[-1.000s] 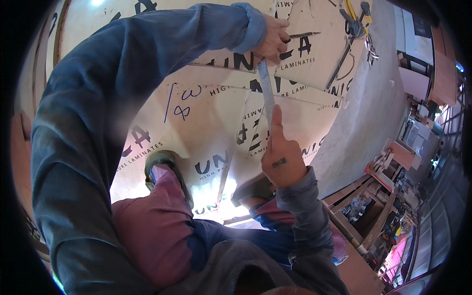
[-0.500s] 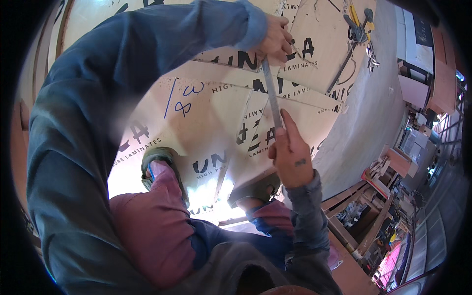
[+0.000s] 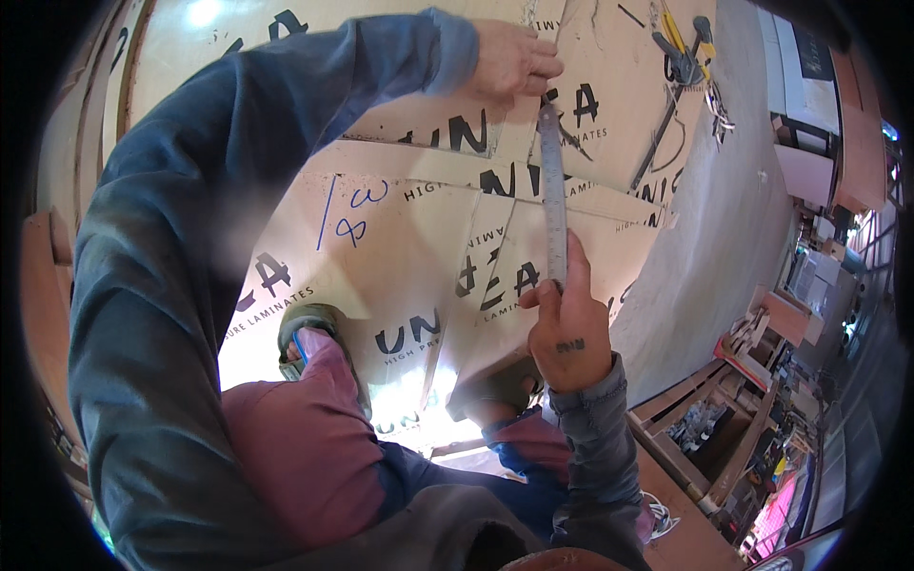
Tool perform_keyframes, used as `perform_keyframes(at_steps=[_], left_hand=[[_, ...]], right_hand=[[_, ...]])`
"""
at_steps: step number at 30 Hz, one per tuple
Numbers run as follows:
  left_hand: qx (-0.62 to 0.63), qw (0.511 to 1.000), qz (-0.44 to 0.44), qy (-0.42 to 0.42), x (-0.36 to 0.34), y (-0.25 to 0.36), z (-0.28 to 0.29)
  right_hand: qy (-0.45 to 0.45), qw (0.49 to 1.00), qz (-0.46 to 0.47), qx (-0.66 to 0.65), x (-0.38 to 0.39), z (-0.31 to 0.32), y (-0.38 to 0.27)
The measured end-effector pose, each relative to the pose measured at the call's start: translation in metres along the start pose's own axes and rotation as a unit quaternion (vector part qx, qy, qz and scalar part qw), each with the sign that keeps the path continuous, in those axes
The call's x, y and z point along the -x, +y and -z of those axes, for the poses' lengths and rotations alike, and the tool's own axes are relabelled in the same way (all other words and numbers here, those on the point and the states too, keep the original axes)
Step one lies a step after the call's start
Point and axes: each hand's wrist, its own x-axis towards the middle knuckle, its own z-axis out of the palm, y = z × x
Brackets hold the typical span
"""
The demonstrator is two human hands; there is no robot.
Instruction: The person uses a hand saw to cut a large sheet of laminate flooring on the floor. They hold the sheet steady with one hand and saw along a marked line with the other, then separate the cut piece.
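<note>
A long steel ruler (image 3: 553, 195) lies slantwise over cream laminate sheets (image 3: 381, 247) printed with dark lettering. Its near end is gripped in my right hand (image 3: 569, 333), the thumb on top and the index finger stretched along the edge. Beyond the ruler's far end, my left hand (image 3: 509, 65) rests on the sheets with its fingers curled together. A small dark tip shows below those fingers, and what they hold is hidden. Cut lines and overlapping edges run across the sheets beneath both hands.
Yellow-and-black hand tools (image 3: 687, 52) lie at the far right of the sheets. Grey floor (image 3: 666, 314) runs alongside. At the right stands a wooden crate (image 3: 681, 428) with scraps in it. My sandalled foot (image 3: 319, 333) is on the sheets.
The ruler's far end has come away from my left hand and swung right. My left hand has shifted slightly left, while my right hand has come a little nearer.
</note>
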Motion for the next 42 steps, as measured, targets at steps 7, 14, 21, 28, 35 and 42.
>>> perform_keyframes(at_steps=[7, 14, 21, 28, 35, 42], left_hand=[[0.335, 0.841, 0.423, -0.039, 0.024, 0.086, -0.008], [0.353, 0.808, 0.468, -0.068, 0.003, 0.102, -0.004], [0.521, 0.692, 0.499, 0.009, 0.01, 0.092, -0.035], [0.206, 0.84, 0.485, -0.125, 0.044, 0.049, 0.018], [-0.053, 0.948, 0.31, 0.046, 0.028, 0.031, -0.023], [0.12, 0.942, 0.269, -0.161, 0.01, 0.049, 0.008]], right_hand=[[-0.019, 0.997, -0.04, -0.069, 0.003, -0.009, 0.019], [-0.006, 0.995, -0.059, -0.085, 0.004, -0.008, 0.008], [0.003, 0.996, -0.033, -0.079, 0.004, -0.017, 0.017], [0.001, 0.995, -0.031, -0.091, -0.004, -0.012, 0.007], [0.021, 0.995, -0.029, -0.09, -0.021, -0.009, 0.003], [0.056, 0.996, 0.056, 0.042, -0.07, 0.01, -0.013]])
